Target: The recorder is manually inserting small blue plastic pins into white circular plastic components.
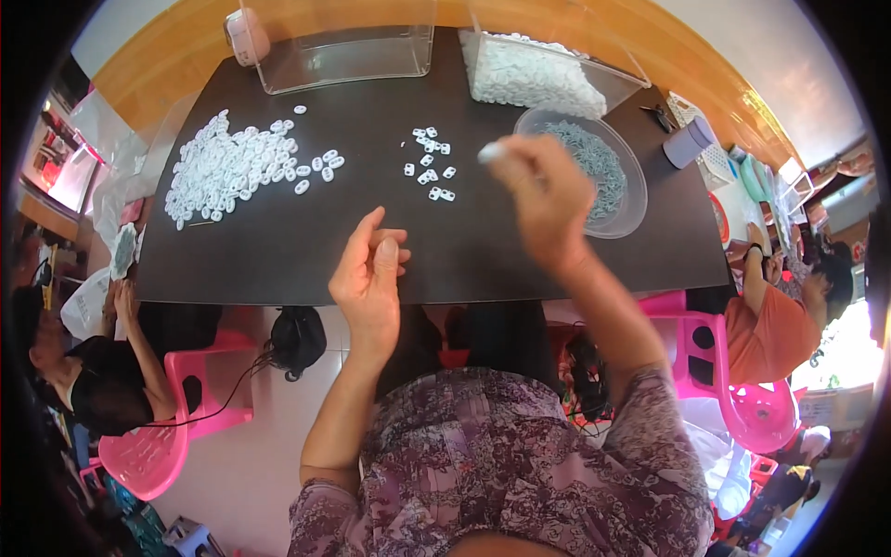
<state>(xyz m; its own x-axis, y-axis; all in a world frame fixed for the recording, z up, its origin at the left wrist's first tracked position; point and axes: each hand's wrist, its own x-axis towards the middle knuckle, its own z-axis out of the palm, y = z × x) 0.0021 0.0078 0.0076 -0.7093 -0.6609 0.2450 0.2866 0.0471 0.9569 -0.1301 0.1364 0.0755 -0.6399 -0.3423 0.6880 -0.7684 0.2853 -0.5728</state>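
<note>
From where I'm standing, the right hand (549, 190) is pinching a white piece (490, 151) in narrowed fingertips; a slackening grip could be dropping it among the white tiles (449, 173) lying left of them. The left hand (366, 278) is resting half-curled, holding what I can't tell. A straying right wrist could be tipping the bowl (635, 200) sitting right of those fingers.

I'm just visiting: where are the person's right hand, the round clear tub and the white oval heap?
Right hand (548, 192): head view, middle of the hand.
Round clear tub (636, 186): head view, right-side wall.
White oval heap (232, 167): head view, its middle.
</note>
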